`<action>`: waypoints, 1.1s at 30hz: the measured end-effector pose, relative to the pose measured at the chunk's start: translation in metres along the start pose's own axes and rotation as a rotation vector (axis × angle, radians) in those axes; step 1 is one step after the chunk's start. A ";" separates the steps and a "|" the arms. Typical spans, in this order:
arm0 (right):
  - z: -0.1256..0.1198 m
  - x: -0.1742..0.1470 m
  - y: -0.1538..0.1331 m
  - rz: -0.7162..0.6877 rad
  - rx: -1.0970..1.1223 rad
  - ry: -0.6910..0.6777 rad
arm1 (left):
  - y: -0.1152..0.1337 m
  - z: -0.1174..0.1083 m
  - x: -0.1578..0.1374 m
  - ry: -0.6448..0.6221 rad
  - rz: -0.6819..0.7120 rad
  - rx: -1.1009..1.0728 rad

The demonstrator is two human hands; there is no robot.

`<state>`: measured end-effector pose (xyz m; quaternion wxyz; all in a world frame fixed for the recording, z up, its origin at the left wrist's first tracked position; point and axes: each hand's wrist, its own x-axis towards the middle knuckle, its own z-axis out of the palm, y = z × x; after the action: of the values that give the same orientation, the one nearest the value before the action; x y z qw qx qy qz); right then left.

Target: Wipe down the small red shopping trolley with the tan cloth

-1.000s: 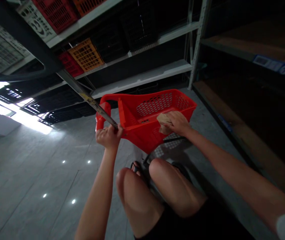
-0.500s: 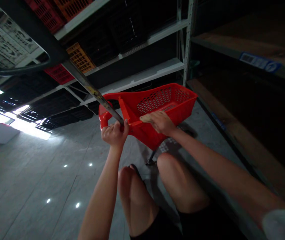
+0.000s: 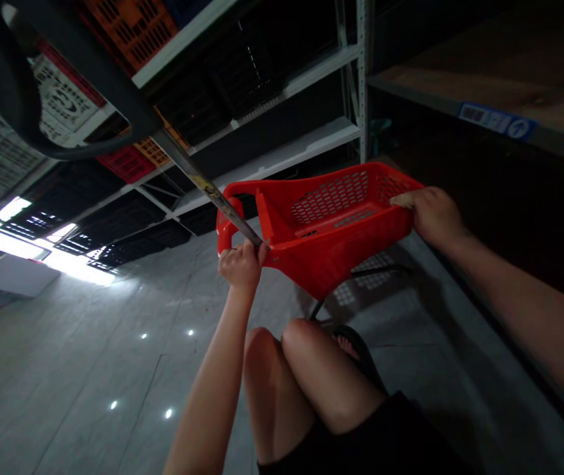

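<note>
A red plastic shopping-cart basket (image 3: 351, 254) with slotted walls stands tilted in front of my knees. From its left end a metal pole (image 3: 202, 181) slants up to a black loop handle (image 3: 138, 122). My left hand (image 3: 240, 264) is closed around the lower end of the pole, against the basket's rim. At the basket's far right corner, my right hand (image 3: 435, 212) presses a small beige cloth (image 3: 402, 200) over the rim. Most of the cloth is hidden under the fingers.
A metal rack (image 3: 311, 144) with black, orange and red crates (image 3: 136, 30) stands behind the basket. Close on the right is a shelf edge (image 3: 423, 102) with a blue label (image 3: 497, 121). Grey floor (image 3: 88, 343) extends to the left.
My right hand has slid the cloth along the rim from near the pole to the basket's right end. My left hand keeps its hold. My knees have come closer together.
</note>
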<state>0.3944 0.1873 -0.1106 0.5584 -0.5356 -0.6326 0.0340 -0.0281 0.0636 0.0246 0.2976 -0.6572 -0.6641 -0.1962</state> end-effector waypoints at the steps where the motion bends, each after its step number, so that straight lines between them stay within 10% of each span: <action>1: 0.004 -0.010 -0.015 -0.053 -0.072 -0.098 | 0.003 0.001 0.001 -0.008 -0.007 0.006; 10: 0.099 -0.070 -0.235 -0.264 0.111 -0.395 | 0.019 -0.018 0.001 -0.158 0.049 0.088; 19: 0.094 -0.044 -0.294 -0.143 0.428 -0.307 | 0.017 -0.057 -0.009 -0.334 0.286 -0.065; 28: 0.061 0.083 -0.400 -0.187 0.549 0.006 | 0.045 -0.055 -0.016 -0.270 0.222 -0.134; 33: 0.079 0.036 -0.370 -0.167 0.529 -0.049 | 0.043 -0.056 -0.014 -0.293 0.250 -0.103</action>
<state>0.1060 0.1005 0.1207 0.6643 -0.3161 -0.6570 0.1646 0.0214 0.0191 0.0519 0.1859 -0.7703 -0.6027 -0.0937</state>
